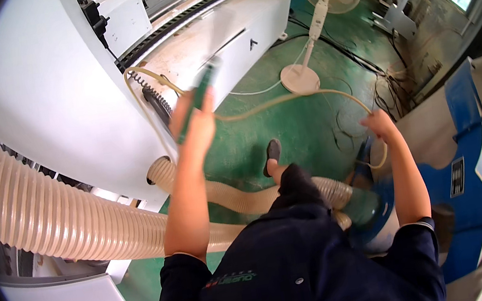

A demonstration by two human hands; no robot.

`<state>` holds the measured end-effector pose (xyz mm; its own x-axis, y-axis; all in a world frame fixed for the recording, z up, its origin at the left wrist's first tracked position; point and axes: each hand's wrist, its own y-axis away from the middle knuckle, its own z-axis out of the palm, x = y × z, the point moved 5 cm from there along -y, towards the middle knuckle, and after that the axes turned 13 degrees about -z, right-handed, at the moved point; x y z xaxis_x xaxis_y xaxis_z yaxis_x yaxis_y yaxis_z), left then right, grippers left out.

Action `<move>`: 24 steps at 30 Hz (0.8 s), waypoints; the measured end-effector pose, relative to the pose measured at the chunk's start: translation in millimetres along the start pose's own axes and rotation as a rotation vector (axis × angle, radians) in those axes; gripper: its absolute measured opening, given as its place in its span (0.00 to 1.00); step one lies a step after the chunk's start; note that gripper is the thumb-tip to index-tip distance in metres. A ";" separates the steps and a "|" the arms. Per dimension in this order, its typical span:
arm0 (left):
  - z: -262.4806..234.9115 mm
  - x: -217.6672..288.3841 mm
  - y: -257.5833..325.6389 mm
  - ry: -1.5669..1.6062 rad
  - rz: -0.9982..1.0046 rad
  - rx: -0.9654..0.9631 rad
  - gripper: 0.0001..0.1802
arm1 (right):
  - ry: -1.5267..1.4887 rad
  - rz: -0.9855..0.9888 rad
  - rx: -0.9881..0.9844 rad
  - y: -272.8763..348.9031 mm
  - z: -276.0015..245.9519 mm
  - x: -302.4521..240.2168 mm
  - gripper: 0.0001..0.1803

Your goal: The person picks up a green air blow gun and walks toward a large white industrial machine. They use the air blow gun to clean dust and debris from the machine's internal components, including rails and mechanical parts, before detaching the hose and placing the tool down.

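Both hands grasp: left (pixel 192 120) a green tool (pixel 201 94), right (pixel 380 125) a hose (pixel 283 101), above green floor (pixel 288 137).

The green floor (pixel 311 122) between the white machine (pixel 61 96) and the blue unit (pixel 467 137) is open; the thin hose (pixel 283 100) crosses it, the ribbed duct (pixel 47 221) blocks the left.

Factory workshop: big white machine (pixel 59 83), ribbed dust-extraction hoses (pixel 47 221) (beige), green painted floor (pixel 305 123), pedestal fan (pixel 320 10).

dark navy short-sleeved work shirt (pixel 294 266), dark shoe (pixel 272 153)
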<state>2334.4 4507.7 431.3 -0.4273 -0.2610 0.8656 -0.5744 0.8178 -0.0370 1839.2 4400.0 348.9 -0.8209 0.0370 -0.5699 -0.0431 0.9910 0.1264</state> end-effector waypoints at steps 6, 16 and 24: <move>123.5 -20.0 -36.9 -0.064 0.054 -0.173 0.22 | -0.974 -0.250 -0.224 -122.1 59.7 -208.9 0.08; 302.0 -34.6 -193.3 0.742 -0.414 -0.837 0.12 | -1.474 -0.028 -0.634 -253.5 262.3 -187.4 0.20; 393.6 -34.2 -294.5 0.987 -0.874 -0.537 0.16 | -1.042 -0.364 -0.449 -327.0 232.5 -160.5 0.30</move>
<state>2243.3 4073.9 216.0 0.7035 -0.4989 0.5061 0.0308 0.7328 0.6797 2117.5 4099.8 210.3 0.1300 0.0546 -0.9900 -0.5434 0.8391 -0.0251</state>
